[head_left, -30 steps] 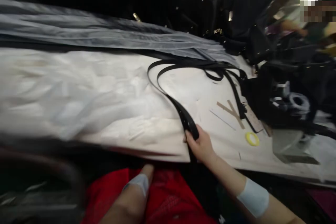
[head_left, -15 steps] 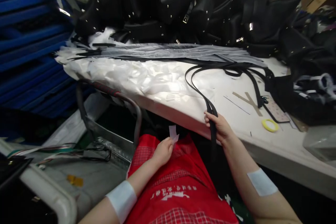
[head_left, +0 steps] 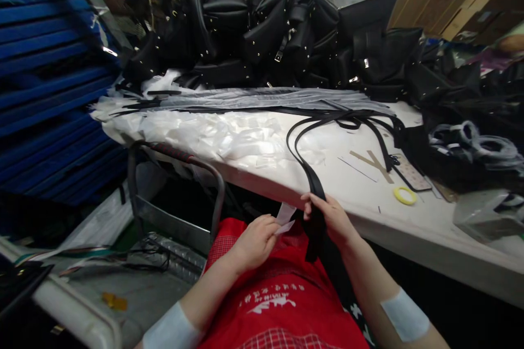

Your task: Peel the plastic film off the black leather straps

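A long black leather strap (head_left: 310, 182) is being gripped by the right hand (head_left: 333, 222) at the near edge of the white table (head_left: 356, 191), just beside a small white paper slip (head_left: 285, 217) that is being pinched by the left hand (head_left: 256, 240). Open room is being left above the red apron (head_left: 282, 294). The strap's far end is being lost among other black straps (head_left: 360, 120).

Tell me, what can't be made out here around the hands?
Head view only.
Black strap: the stretch in the grip of the right hand is covered by its fingers; its far end is lost among other black straps near the bags.
White slip: partly covered by the left hand; any print is too small to read.
Both forearms: cut off by the bottom edge.
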Motion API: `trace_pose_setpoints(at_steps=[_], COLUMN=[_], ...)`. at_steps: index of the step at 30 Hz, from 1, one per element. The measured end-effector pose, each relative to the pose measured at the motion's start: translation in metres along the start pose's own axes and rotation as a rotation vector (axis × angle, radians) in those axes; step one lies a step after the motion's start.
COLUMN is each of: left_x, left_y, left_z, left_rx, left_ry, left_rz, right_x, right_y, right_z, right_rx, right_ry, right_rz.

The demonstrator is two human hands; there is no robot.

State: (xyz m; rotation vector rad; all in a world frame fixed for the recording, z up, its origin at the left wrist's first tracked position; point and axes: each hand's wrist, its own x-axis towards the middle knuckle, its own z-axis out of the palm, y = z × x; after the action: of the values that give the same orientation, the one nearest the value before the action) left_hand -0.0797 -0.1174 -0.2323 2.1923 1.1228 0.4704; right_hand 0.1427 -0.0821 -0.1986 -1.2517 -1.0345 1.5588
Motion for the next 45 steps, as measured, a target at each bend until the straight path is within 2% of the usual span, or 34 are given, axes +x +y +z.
trace_pose_setpoints(at_steps=[2,6,8,11,16,20,23,36,45], left_x=[0.004,0.007,0.007,0.006,0.006,0.008,0.009,0.01,0.012], left_y=[0.003,0.01,0.012,0.014,0.015,0.019,0.023,0.023,0.024], left_z=[-0.007,-0.026,-0.036,-0.044,-0.041,-0.038,-0.038,-0.034,-0.027], left_rx=[-0.003,-0.126,-0.213,-0.321,-0.437,-0.402,-0.34,-0.27,-0.218], left_ry=[0.008,-0.027,-0.063,-0.087,-0.079,-0.081,-0.053,-0.023,-0.005], left_rz=[0.007,0.026,0.078,0.139,0.123,0.17,0.195,0.185,0.216], right_x=[-0.002,-0.006,-0.006,-0.005,-0.005,-0.005,-0.002,0.001,0.002], right_y=[-0.01,-0.037,-0.049,-0.064,-0.08,-0.089,-0.093,-0.106,-0.095], right_z=[-0.007,-0.02,-0.024,-0.025,-0.016,-0.007,-0.006,-0.023,-0.016], right_rx=[0.019,0.021,0.022,-0.019,0.105,0.202,0.254,0.358,0.341], right_ry=[0.093,0.101,0.13,0.25,0.363,0.517,0.585,0.663,0.643], right_rz=[-0.02,-0.093,-0.16,-0.291,-0.442,-0.551,-0.599,-0.633,-0.623])
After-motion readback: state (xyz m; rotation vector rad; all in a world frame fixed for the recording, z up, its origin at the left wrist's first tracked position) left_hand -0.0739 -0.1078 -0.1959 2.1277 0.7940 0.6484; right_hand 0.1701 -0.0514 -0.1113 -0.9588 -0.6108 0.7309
